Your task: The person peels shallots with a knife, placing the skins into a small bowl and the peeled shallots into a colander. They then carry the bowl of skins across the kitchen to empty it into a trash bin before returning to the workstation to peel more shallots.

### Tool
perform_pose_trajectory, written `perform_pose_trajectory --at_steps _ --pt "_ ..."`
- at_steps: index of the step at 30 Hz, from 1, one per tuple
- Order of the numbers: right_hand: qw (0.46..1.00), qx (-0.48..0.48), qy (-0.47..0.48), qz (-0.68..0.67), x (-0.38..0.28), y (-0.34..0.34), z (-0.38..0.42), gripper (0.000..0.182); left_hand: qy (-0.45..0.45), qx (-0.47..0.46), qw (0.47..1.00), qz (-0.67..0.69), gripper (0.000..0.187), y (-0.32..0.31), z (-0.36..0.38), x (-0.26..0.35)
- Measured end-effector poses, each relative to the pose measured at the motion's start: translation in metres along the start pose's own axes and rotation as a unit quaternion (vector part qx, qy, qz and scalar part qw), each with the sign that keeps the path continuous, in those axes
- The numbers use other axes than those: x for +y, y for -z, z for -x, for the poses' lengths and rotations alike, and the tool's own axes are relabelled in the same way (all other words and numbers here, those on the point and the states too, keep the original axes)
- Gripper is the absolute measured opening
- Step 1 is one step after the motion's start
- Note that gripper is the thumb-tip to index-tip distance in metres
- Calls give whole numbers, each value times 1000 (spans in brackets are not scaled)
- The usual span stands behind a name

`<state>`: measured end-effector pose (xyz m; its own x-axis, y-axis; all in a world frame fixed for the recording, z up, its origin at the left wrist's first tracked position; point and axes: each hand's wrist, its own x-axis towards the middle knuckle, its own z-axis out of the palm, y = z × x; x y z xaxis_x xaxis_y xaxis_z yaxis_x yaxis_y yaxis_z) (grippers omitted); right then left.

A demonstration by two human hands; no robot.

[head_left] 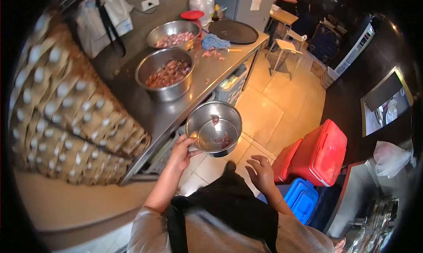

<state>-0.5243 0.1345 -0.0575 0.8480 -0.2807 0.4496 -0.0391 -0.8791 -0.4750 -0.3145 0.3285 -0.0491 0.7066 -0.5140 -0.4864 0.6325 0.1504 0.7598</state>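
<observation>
My left hand (182,151) grips the rim of a steel bowl (203,139) and holds it out over the floor, beside the counter edge. A few scraps of meat (225,140) cling to the inside of this bowl. My right hand (261,169) hangs free to the right of it, fingers apart, touching nothing. On the counter stands a deep steel pot (169,90) with chopped meat (168,74) in it. Behind that pot, a wide steel bowl (154,35) holds paler meat pieces (176,39).
Stacked egg trays (79,116) lean in at the left. Along the steel counter (202,83) lie a blue cloth (215,42), a knife (234,50) and a dark round tray (233,31). Red coolers (328,151) and a blue-lidded bin (302,198) stand right. A person (302,2) is far back.
</observation>
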Motion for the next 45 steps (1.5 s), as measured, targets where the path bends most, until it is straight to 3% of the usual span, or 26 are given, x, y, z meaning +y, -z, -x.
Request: perform_pose_trajectory --at_steps 6,11,14,21,24,28,29,32,35,38,39,42,45 --pt "999 -28 -37 25 106 2 -89 19 -34 -13 999 15 8 -72 -124 34" --pt "1000 4 -19 -19 180 9 -203 18 -92 80 990 65 14 -131 -200 70" --pt "996 -31 -26 -79 222 -12 -273 16 -156 119 974 114 17 -139 -238 81" --pt "986 -68 40 -145 245 -69 -427 13 -172 237 950 108 25 -133 -294 90" --pt "983 -71 45 -165 251 -90 -473 11 -181 231 942 164 25 -137 -312 91" --pt "984 -86 64 -142 277 -118 -527 10 -125 233 959 107 16 -138 -323 106" --pt "985 -74 88 -128 282 -124 -539 12 -121 232 951 167 9 -146 -322 119" --pt "988 -75 113 -80 307 -148 -565 19 -136 263 953 58 14 -130 -343 115" --pt "975 -97 184 -84 333 -174 -583 26 -251 371 881 -153 18 -135 -365 119" --pt "955 -146 253 -56 342 -191 -595 30 -283 351 832 -322 20 -138 -377 154" --pt "955 -146 254 -45 339 -194 -596 26 -255 328 839 -351 25 -137 -384 169" --pt "952 -183 244 -25 338 -205 -603 26 -219 289 908 -209 30 -133 -430 187" --pt "954 -191 232 -22 342 -208 -611 25 -264 360 861 -244 33 -121 -471 193"
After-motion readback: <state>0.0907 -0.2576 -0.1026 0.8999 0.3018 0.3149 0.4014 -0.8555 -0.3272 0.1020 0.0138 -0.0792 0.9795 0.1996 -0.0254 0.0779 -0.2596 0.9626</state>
